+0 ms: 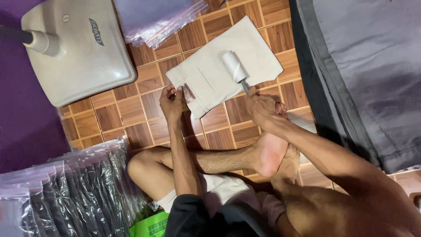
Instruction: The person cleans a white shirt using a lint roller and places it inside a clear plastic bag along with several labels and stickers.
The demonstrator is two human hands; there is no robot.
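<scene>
- Right hand [262,107]: closed round the grey handle of a lint roller [235,66]; white roll lies on the folded beige trousers [228,66], near their right half.
- Left hand [171,102]: fingers pinched on the waistband corner at the lower-left edge of the cloth, pinning it flat to the floor [144,109].
- Step, as I read it: de-linting the top face, approx. mid-pass; roll is angled w/ the handle toward the person.
- Next move calls for light, even pressure along the fabric, left hand keeping tension so cloth won't ruck.
- Trousers: neat flat rectangle, pale beige, pocket seam + waistband visible, no obvious creases.
- Further out: clear zip bags [162,19] above, bagged dark garments [66,188] lower left, fan base [83,48] upper left.
</scene>
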